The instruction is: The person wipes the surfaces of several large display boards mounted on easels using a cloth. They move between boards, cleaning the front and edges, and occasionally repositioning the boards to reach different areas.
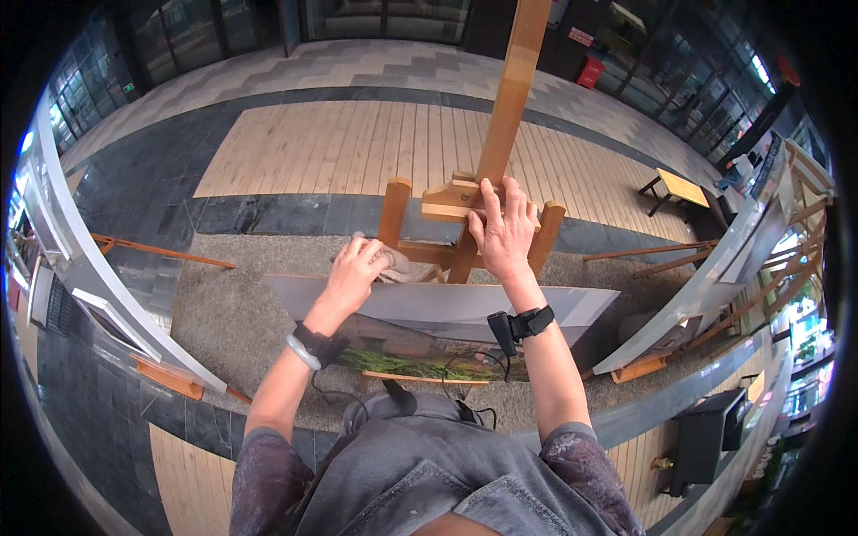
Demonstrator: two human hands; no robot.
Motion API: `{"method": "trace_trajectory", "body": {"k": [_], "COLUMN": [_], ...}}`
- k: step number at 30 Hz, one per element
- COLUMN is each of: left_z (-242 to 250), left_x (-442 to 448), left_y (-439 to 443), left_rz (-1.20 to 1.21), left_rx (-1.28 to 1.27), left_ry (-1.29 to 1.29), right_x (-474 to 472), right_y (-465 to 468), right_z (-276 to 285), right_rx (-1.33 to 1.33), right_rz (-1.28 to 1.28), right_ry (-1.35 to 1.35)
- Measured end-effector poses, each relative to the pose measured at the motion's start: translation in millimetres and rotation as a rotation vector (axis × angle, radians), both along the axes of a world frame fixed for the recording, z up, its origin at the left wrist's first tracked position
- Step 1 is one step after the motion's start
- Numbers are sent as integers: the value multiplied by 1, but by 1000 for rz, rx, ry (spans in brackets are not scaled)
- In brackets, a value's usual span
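A crumpled cloth (pixel 395 264) is bunched under my left hand (pixel 355 271), at the upper edge of a large picture panel (pixel 442 295). The panel shows a printed scene with green plants low down and leans on a wooden easel (pixel 513 100). My right hand (pixel 506 224) grips the easel's wooden top holder (pixel 444 204) beside the upright mast, with the fingers over it. Part of the holder is hidden by that hand. Short wooden posts (pixel 395 211) of the easel rise on both sides of the mast.
Tall display panels stand close on the left (pixel 100 268) and right (pixel 697 295), with wooden easel legs (pixel 167 251) reaching out. A grey carpet (pixel 221 301) lies underfoot. Farther off are a small yellow-topped table (pixel 680 187), a red box (pixel 590 72) and a person (pixel 737 167).
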State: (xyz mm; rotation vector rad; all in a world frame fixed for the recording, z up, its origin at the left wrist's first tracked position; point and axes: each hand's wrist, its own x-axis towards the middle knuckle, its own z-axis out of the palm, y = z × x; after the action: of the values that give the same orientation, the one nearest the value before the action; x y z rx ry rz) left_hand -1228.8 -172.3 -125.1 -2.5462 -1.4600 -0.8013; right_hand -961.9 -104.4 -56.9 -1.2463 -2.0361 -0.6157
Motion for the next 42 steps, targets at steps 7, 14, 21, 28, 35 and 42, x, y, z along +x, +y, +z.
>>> {"method": "trace_trajectory", "body": {"k": [7,14,21,28,35,42], "left_z": [1,-25,27,58,-5,2], "left_x": [53,45,-16,-19,54,69], "left_y": [10,23,10,-24,-56,-26], "left_rz": [-228,-109,157,110,-208,-129], "left_rx": [197,158,197,-278,-906,-168], "left_ry": [16,223,46,-592,-912,16], "right_x": [-1,3,-2,-7,-42,53], "right_y": [-1,3,0,-26,-140,-124], "right_z": [-1,-3,-3,-8,-101,-136], "right_rx": [29,10,-8,-40,-771,-712], "right_rz": [-3,11,-3,103,614,88], "right_ry": [33,15,28,136,741,1254]}}
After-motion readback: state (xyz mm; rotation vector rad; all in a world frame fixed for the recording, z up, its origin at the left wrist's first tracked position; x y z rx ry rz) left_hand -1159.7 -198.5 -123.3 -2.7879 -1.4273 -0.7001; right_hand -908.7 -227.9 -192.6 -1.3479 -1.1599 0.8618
